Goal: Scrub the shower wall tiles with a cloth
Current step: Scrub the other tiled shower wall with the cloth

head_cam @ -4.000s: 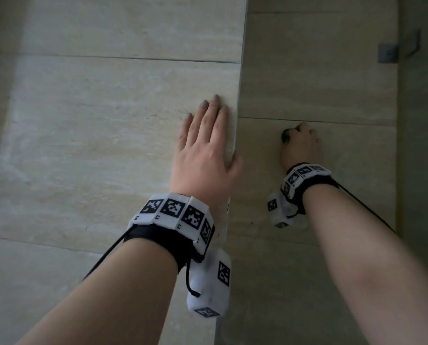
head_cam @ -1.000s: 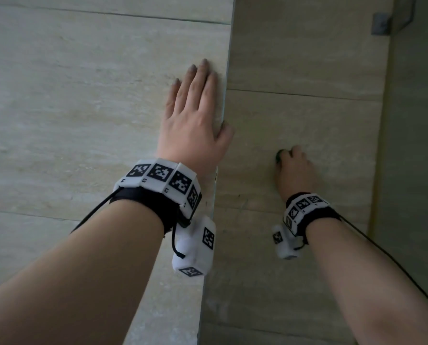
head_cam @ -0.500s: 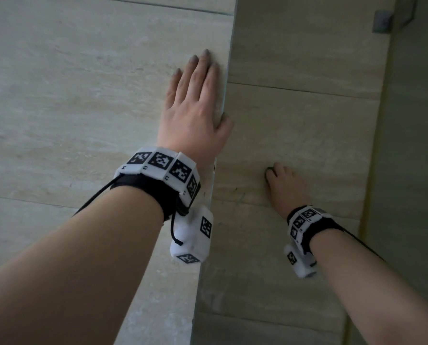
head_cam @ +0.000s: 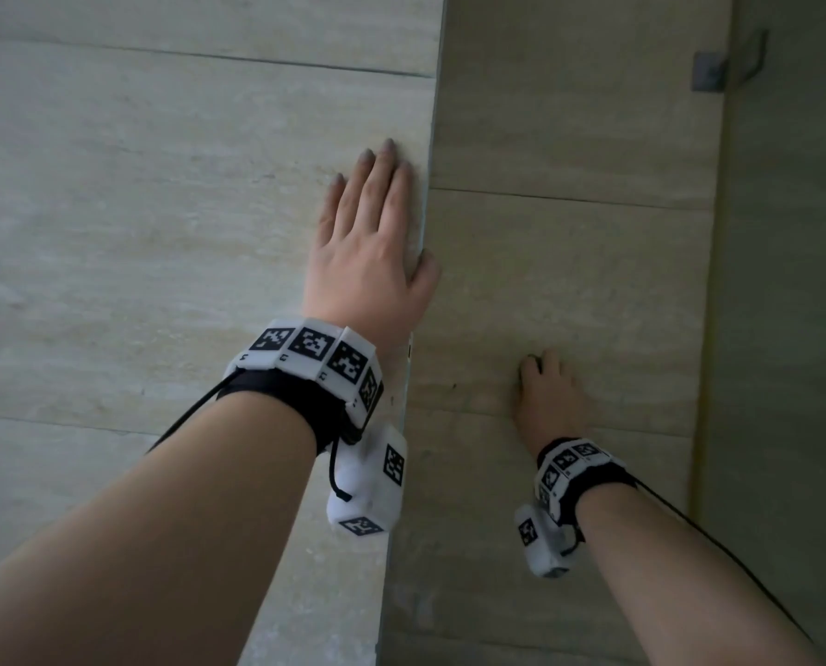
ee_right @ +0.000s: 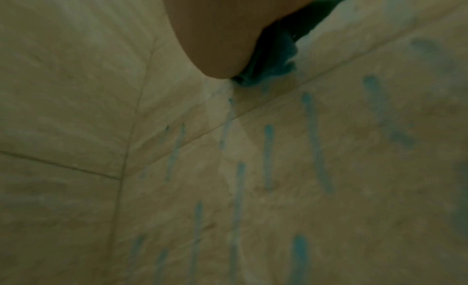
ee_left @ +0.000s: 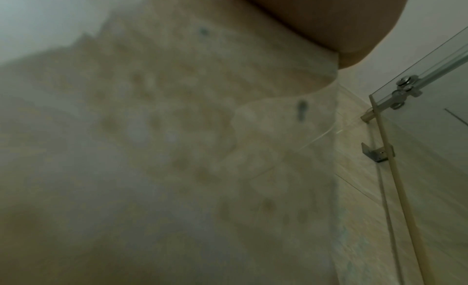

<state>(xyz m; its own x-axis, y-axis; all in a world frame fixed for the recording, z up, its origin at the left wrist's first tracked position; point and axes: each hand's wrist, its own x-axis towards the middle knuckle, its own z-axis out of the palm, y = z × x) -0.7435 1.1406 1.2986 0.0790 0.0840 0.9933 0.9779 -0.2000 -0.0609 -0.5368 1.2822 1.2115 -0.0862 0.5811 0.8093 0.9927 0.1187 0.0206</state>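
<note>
My left hand lies flat, fingers straight, on the lighter panel at its right vertical edge, with the thumb at that edge. My right hand is further right and lower, pressed against the beige wall tiles with its fingers curled round a dark cloth. The right wrist view shows the bunched dark cloth under the palm, touching the tile just above a grout line. Blue streaks run down the tiles below it. In the left wrist view only the heel of the left hand shows.
A metal bracket sits on the wall at the upper right, beside a darker side wall. The left wrist view shows a glass door with metal fittings and a small bracket.
My right hand has slid down the tiles with the cloth, from level with the left hand to well below it. The left hand stays flat at the panel's edge.
</note>
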